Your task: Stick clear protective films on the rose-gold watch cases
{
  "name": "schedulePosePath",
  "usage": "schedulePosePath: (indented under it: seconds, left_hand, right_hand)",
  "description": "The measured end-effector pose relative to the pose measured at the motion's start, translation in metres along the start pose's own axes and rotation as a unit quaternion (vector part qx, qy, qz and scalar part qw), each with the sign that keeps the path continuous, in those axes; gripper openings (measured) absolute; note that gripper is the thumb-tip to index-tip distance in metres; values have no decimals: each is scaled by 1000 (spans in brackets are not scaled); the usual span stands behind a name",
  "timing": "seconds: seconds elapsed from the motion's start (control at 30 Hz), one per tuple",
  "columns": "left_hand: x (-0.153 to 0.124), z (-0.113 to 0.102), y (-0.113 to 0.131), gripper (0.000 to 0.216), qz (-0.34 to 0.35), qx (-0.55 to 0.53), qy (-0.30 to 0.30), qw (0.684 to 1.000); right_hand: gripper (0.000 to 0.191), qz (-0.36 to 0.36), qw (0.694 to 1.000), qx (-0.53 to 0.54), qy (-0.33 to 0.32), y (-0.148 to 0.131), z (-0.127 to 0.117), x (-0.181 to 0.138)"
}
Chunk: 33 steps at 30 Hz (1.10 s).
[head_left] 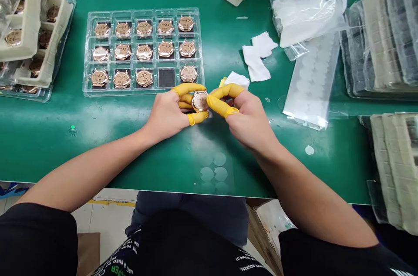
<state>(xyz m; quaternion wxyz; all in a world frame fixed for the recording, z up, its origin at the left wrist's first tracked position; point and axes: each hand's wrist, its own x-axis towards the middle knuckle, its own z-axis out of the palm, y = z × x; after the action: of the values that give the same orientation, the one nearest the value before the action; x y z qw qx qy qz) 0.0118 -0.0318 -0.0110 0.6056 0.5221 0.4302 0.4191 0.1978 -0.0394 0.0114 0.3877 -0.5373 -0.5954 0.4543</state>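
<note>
A round rose-gold watch case point(200, 101) is held just above the green table, in front of a clear compartment tray point(87, 56). My left hand point(170, 112), with yellow finger cots, pinches the case from the left. My right hand point(243, 112), also in yellow cots, closes on its right side with thumb and fingers and also holds a white cloth point(237, 79). The tray holds several similar cases in three rows, with one compartment point(166, 78) in the front row bare.
Stacked trays of cases point(29, 45) stand at the far left. White wipes point(257, 56) and plastic bags of white sheets point(307, 15) lie to the right. Stacks of packed trays point(392, 32) fill the right edge. A clear film with round stickers point(214, 171) lies near the front edge.
</note>
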Motion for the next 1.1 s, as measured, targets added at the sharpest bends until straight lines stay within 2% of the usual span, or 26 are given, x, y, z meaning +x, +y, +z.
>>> schedulePosePath:
  seconds: [0.23, 0.5, 0.77, 1.1]
  left_hand:
    - [1, 0, 2, 62, -2, -3, -4, 1000]
    - [0, 1, 1, 60, 6, 2, 2, 1000]
    - [1, 1, 1, 59, 10, 17, -2, 1000]
    - [1, 2, 2, 61, 0, 5, 1, 1000]
  right_hand:
    - [27, 16, 999, 28, 8, 1, -2, 5]
    - [34, -21, 1000, 0, 19, 10, 3, 2]
    - [36, -41, 998, -22, 30, 13, 5, 2]
    - [27, -72, 995, -60, 29, 15, 5, 0]
